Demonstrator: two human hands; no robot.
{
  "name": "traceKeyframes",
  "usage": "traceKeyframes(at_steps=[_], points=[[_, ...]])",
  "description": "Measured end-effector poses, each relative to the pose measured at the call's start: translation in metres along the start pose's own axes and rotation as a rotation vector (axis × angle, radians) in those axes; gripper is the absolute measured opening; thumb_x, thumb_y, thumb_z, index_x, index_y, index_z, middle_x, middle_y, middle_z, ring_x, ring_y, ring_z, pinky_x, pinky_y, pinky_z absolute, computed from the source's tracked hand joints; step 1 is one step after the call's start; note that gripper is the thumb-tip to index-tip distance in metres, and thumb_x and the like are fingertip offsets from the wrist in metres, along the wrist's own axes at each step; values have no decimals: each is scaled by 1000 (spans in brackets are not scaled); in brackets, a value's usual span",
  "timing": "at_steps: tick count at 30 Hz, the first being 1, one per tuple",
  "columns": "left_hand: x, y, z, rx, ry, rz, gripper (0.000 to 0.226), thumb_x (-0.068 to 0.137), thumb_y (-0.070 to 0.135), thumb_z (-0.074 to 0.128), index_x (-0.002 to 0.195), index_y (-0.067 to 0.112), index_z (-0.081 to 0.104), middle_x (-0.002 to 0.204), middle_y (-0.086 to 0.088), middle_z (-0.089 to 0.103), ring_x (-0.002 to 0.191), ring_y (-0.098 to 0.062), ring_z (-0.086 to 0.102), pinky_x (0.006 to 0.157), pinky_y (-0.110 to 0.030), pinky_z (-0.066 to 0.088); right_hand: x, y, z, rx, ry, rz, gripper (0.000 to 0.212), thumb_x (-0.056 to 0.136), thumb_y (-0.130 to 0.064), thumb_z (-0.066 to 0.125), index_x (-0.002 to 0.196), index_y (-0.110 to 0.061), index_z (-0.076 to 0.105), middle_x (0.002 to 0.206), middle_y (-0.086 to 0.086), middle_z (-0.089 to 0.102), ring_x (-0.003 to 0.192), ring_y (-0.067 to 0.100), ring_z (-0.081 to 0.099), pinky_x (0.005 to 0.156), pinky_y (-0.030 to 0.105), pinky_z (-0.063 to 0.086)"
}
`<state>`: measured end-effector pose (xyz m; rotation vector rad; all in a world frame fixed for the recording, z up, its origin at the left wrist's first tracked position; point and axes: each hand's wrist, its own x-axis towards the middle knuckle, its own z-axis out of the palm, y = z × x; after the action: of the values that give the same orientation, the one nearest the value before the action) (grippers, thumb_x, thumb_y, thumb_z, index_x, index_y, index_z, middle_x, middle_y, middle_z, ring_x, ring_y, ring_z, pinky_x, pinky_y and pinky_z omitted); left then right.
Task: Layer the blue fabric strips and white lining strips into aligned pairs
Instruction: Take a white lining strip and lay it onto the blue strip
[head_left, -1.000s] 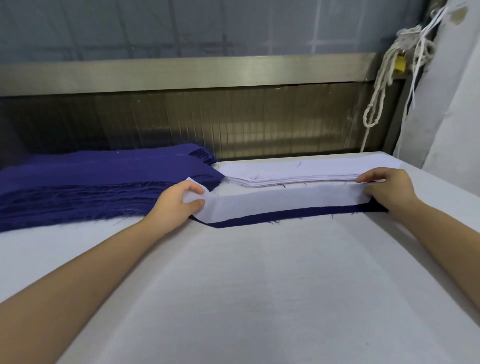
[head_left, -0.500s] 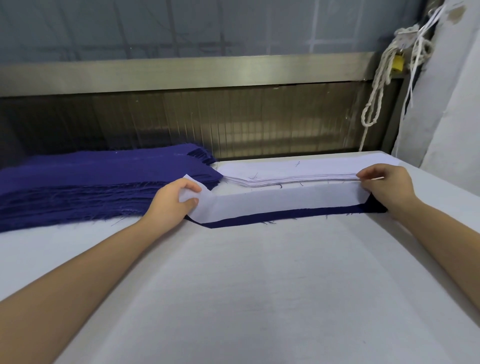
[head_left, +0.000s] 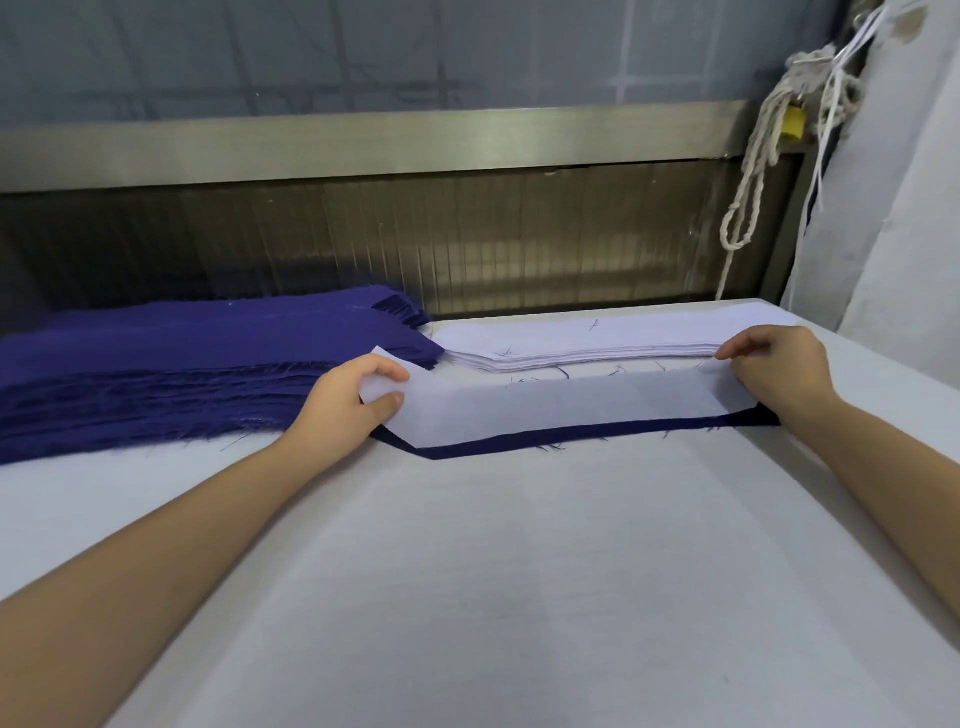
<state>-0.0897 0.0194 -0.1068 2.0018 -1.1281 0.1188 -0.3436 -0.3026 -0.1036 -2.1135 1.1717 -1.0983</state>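
Laying one white lining strip (head_left: 561, 410) onto a blue fabric strip (head_left: 519, 444) — pair not yet squared.

Left hand (head_left: 348, 402) pinches the lining's left end between thumb and curled fingers, with the corner lifted. Right hand (head_left: 779, 369) has its fingers curled over the right end and looks to be gripping it (thumb hidden). The lining lies across the blue strip at the far part of the table (head_left: 519, 597), and a blue band shows along the near edge, so the lining sits offset toward the back. The blue stack (head_left: 182, 374) is at far left, the white stack (head_left: 597, 343) just behind the pair. Step in hand, as I judge it, is alignment. The next move calls for drawing both ends toward the near side evenly — keep tension, then lay flat.
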Motion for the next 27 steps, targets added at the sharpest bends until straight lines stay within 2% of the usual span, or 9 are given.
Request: traceKeyframes(at_steps=[2,6,11,18,24,27], points=[[-1,0,1,-10,-13,14,20,87,12,64,97,30,61,96,27,56,87,20,49,70,3,33,0,-1,-1,-11,12,-14,35,84,9,41,74,-13,67,85,6,61,80,23,51,73,28,39],[0,1,2,8,-47,14,19,87,15,64,100,29,61,99,23,55,88,14,49,70,2,33,0,-2,-2,-47,23,-39,33,90,6,43,75,-12,66,88,6,60,83,21,50,76,27,38],[0,2,3,38,-55,27,18,87,14,64,101,25,62,101,18,57,81,19,49,67,1,33,0,-3,-3,-84,9,-42,32,88,9,45,74,-11,66,86,8,60,82,23,50,76,27,39],[-2,3,2,43,-62,37,16,88,13,63,97,26,61,101,17,59,90,10,51,73,3,32,0,1,-3,-176,-58,-31,35,82,12,42,72,-11,66,79,9,60,79,23,50,74,27,38],[-1,4,1,55,-48,36,16,88,10,62,98,24,63,104,12,61,98,-4,52,77,3,31,-1,-3,-5,-185,-43,-29,36,87,10,41,74,-12,65,84,10,60,80,24,50,75,28,39],[-1,6,1,47,-41,16,19,87,8,63,98,24,63,105,12,61,100,-5,51,81,-7,32,-1,-6,-7,-180,-35,-23,34,89,9,41,79,-9,68,90,14,63,83,27,51,77,27,40]])
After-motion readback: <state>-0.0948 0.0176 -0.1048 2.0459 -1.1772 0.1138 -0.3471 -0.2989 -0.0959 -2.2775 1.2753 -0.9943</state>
